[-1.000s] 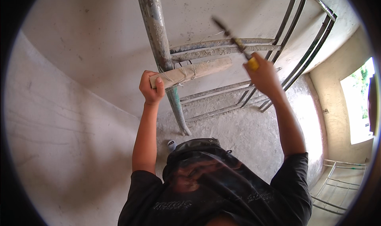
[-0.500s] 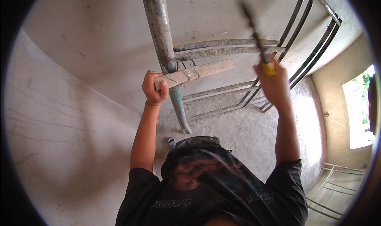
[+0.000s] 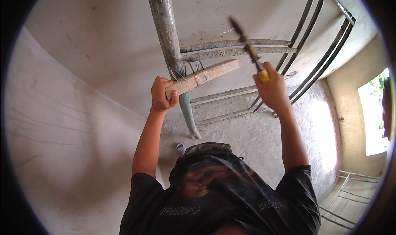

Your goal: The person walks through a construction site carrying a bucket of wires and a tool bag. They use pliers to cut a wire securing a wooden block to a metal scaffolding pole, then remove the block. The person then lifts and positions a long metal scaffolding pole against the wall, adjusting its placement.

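My left hand [image 3: 161, 95] is closed around the near end of a short wooden board [image 3: 218, 72]. Thin wire [image 3: 197, 79] is wound about the middle of the board, with loose loops sticking out toward a scaffold pole [image 3: 166, 32]. The board slants up to the right, in front of the scaffold's rails. To its right, my right hand [image 3: 272, 88] grips a long narrow tool [image 3: 252, 55] with yellow parts and a dark pointed end, raised and tilted up to the left. Its exact kind I cannot make out. The tool is apart from the board.
Cement-spattered scaffold rails [image 3: 243, 52] run rightward from the pole to a ladder-like frame [image 3: 317, 36]. A pale wall [image 3: 62, 111] rises on the left. Rough concrete floor [image 3: 247, 129] lies below. At the right are a bright window opening [image 3: 373, 115] and another metal frame [image 3: 346, 198].
My right hand has moved left, bringing the tool closer to the board; its tip is lower. The board, still in my left hand, has tilted slightly more steeply.
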Available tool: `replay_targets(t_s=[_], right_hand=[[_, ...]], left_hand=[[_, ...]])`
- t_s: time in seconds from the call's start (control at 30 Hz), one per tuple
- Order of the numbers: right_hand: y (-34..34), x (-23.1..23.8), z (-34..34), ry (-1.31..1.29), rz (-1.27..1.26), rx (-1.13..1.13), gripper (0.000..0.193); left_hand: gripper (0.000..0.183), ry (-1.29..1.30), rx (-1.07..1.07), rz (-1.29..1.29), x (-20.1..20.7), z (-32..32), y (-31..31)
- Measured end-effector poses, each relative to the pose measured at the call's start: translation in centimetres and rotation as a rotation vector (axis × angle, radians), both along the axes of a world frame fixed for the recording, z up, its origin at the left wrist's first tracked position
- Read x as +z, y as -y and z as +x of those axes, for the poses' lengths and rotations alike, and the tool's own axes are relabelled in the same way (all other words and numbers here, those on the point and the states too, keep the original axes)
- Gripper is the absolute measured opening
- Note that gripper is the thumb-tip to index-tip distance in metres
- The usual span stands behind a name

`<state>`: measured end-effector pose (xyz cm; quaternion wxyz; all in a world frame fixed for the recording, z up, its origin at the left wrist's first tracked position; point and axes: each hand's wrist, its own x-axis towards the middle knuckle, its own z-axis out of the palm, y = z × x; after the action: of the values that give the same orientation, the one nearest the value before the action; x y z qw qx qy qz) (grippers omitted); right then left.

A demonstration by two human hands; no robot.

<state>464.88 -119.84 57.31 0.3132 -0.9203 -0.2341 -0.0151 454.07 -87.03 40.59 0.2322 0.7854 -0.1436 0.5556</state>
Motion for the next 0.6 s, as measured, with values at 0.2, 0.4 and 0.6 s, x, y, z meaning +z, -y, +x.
replay_targets(t_s=[0.2, 0.4, 0.6], right_hand=[[2.5, -3.7, -2.5, -0.063, 0.324, 0.013, 0.017], [7.1, -11.4, -7.4, -0.340, 0.331, -0.036, 0.015], [5.2, -11.3, -4.9, -0.333, 0.574, 0.039, 0.012]], left_hand=[[0.046, -0.159, 0.017, 0.128, 0.5, -2.6, 0.2], [0.062, -0.945, 0.021, -0.039, 8.0, -4.9, 1.1], [0.083, -1.718, 0.252, -0.040, 12.4, -1.4, 1.0]])
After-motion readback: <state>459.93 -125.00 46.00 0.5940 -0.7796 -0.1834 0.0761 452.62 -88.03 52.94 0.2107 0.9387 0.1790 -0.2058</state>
